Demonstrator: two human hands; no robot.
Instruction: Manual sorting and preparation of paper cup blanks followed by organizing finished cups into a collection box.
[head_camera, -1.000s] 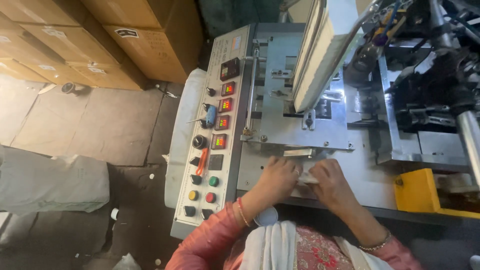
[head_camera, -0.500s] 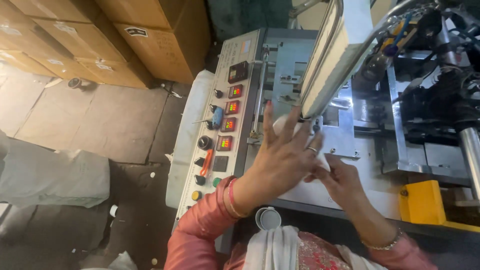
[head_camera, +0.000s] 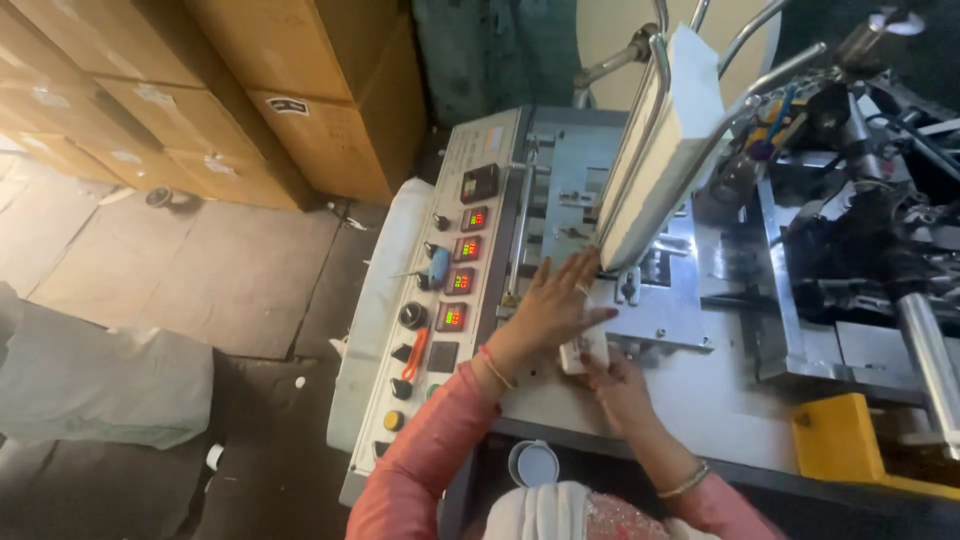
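White flat paper blanks (head_camera: 583, 352) lie on the grey metal machine bed (head_camera: 700, 400); left hand (head_camera: 556, 305), fingers spread wide, presses them. Right hand (head_camera: 620, 388) grips their lower edge beside the slanted white paper stack (head_camera: 665, 150).

Scene lit unevenly from upper left: cardboard boxes (head_camera: 150, 90) and floor (head_camera: 180, 270) brightly washed, glare seen on the steel machine plate (head_camera: 690, 300), lower-left corner left in deep shadow, slight motion blur and wide-angle bending noted at edges.
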